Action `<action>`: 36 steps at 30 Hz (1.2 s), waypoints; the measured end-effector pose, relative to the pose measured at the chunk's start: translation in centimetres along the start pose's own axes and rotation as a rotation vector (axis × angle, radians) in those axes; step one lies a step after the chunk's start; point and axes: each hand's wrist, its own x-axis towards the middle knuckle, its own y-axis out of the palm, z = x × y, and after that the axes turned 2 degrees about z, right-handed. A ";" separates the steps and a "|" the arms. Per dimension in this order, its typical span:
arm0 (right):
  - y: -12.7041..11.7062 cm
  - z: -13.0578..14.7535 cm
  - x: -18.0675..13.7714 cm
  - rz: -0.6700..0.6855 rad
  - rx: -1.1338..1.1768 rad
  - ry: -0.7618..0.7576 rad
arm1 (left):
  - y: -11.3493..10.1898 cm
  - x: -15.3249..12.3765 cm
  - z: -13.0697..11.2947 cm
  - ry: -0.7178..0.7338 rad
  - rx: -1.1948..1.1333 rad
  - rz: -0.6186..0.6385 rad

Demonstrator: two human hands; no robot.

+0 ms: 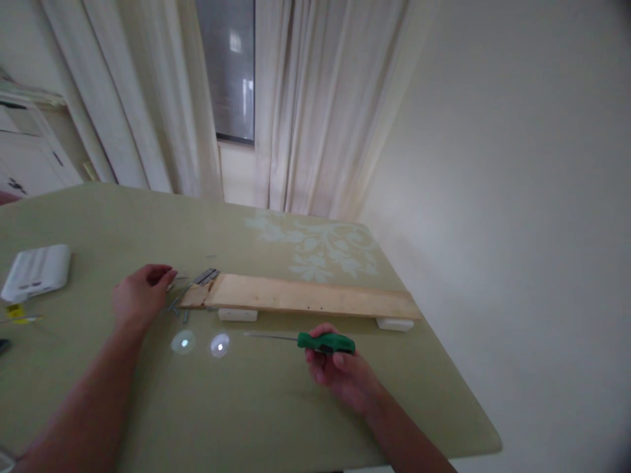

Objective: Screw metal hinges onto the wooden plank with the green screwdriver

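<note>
My right hand (340, 368) is closed round the green handle of a screwdriver (325, 342). Its thin metal shaft points left, above the table. At the left end of a long wooden board (315, 295), my left hand (140, 295) has thumb and fingers pinched together, and what they hold, if anything, is too small to make out. Several loose screws (173, 304) lie just right of that hand. Beside them a metal hinge (206, 276) rests by a short wooden piece (194, 297) at the board's end. White blocks (238, 315) support the board from below.
The green table (236, 407) has a pale flower pattern at its far right. A white plastic case (37, 270) and a small yellow item (16, 313) lie at the left. Curtains (330, 98) hang behind the table, and a wall (517, 197) stands at the right.
</note>
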 end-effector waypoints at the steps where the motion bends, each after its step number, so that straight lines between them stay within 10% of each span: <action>1: 0.0 0.2 0.0 -0.008 -0.010 -0.034 | -0.1 0.0 -0.1 -0.010 0.006 0.006; 11: -0.5 2.0 0.8 -0.382 -0.199 -0.326 | 0.0 -0.6 0.7 0.159 0.330 -0.039; 21: -2.2 2.7 0.3 -0.538 -0.760 -0.418 | 0.7 -4.8 -3.7 0.381 -0.165 -0.138; 27: -5.3 8.7 -3.5 -0.637 -1.254 -0.382 | 1.9 -6.5 -6.1 0.994 0.161 0.292; 30: -7.3 13.6 -4.1 -0.454 -1.801 -0.111 | 2.2 -5.5 -7.8 1.020 0.465 0.496; 36: -10.3 19.5 -1.7 -0.148 -2.059 0.299 | 3.1 -3.9 -10.4 1.014 0.597 0.678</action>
